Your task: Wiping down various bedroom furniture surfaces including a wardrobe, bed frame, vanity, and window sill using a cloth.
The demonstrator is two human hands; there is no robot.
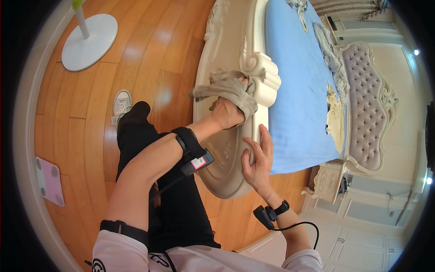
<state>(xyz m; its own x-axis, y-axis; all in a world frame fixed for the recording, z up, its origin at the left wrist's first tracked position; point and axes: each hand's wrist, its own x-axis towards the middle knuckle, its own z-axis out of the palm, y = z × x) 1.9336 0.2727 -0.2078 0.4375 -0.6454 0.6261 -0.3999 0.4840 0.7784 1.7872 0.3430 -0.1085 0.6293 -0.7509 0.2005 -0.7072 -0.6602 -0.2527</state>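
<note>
My left hand (227,114) is bunched around a grey-beige cloth (232,89). The cloth presses against the curved top rail beside a carved scroll (266,80) on a cream bed footboard (221,185). Part of the fabric covers my fingers, and a loose end hangs over the panel. Farther along the same rail, my right hand (257,166) rests with its fingers spread and holds nothing. Both wrists carry strapped black devices, the left one (198,162) bearing a small label with writing.
Behind the footboard lies a mattress with a blue sheet (292,102), bearing crumpled grey fabric (331,56) and a pale yellow piece (334,119). A tufted headboard (363,102) and nightstand (328,182) stand beyond. On the wood floor are a round white stand base (90,44) and a pink scale (51,182).
</note>
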